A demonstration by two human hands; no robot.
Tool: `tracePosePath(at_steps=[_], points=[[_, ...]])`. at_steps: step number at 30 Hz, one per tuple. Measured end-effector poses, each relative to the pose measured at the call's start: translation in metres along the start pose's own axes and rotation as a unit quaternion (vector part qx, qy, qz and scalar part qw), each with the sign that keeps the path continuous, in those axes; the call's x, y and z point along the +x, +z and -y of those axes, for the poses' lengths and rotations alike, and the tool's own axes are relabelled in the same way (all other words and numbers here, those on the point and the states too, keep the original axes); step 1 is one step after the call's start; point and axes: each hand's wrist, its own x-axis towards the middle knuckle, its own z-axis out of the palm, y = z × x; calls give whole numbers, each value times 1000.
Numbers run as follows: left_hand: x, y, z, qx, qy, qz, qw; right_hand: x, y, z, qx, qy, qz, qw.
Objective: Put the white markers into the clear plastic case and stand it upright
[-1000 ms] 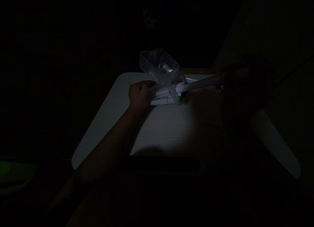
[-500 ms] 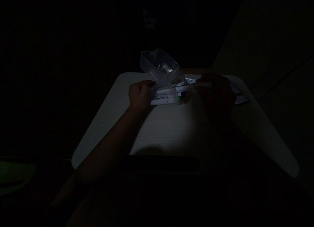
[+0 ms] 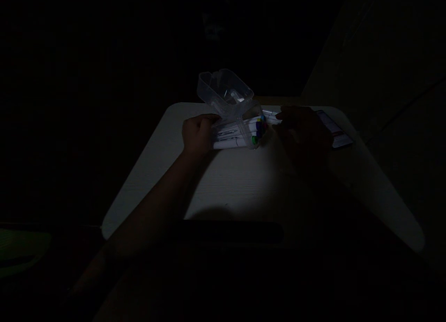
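The scene is very dim. My left hand [image 3: 197,135] is closed around the left end of a clear plastic case [image 3: 245,132], which lies tilted on the table with its lid [image 3: 226,87] raised. Inside the case are several white markers [image 3: 230,143], their coloured caps, green, purple, blue and yellow among them, pointing right. My right hand [image 3: 304,129] is in deep shadow to the right of the case. Its fingers look apart, with the tips beside some white markers [image 3: 271,115] behind the case; whether they touch is too dark to tell.
A phone-like flat thing with a lit face [image 3: 336,129] lies on the pale table [image 3: 230,178], right of my right hand. A dark slot [image 3: 230,231] runs along the table's near edge. Something green [image 3: 22,247] shows at lower left. A wall [image 3: 390,71] rises on the right.
The white marker that my right hand held across the open case is gone from its fingers. A purple cap now shows plainly at the case's right end. My left hand has barely moved.
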Motion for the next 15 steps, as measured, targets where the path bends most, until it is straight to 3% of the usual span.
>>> tracePosePath(at_steps=[5, 8, 11, 15], points=[[2, 1, 5, -3, 0, 9, 1000, 1, -3, 0, -38, 8, -5, 999], [3, 2, 6, -10, -3, 4, 1000, 4, -6, -4, -48, 38, 35, 998], [3, 2, 6, -16, -4, 4, 1000, 9, -12, -11, -66, 119, 196, 971], [3, 2, 8, -10, 17, 8, 1000, 8, -23, -22, -103, 187, 486, 847]])
